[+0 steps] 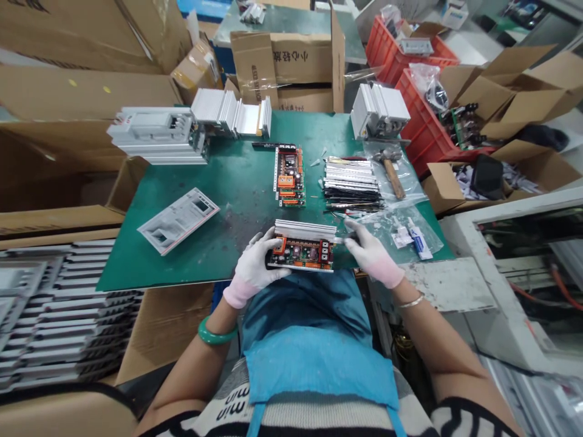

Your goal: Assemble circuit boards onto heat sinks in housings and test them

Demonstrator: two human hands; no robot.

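Observation:
My left hand [259,262], in a white glove with a pink cuff, grips the left end of a circuit board with an aluminium heat sink [304,254] at the table's front edge. Its thumb lies along the near side, its fingers over the orange part. My right hand [370,250], gloved likewise, is beside the board's right end, fingers bent; a small pale thing at the fingertips is too small to name. Beyond the board lie other circuit boards [290,176] and a stack of metal strips [350,182].
A hammer [392,173] and a glue tube [419,240] lie on plastic bags at the right. A grey cover [178,220] lies at the left. Finned aluminium housings [159,135] line the back of the green table [228,182]. Red crates [412,127] and cardboard boxes surround it.

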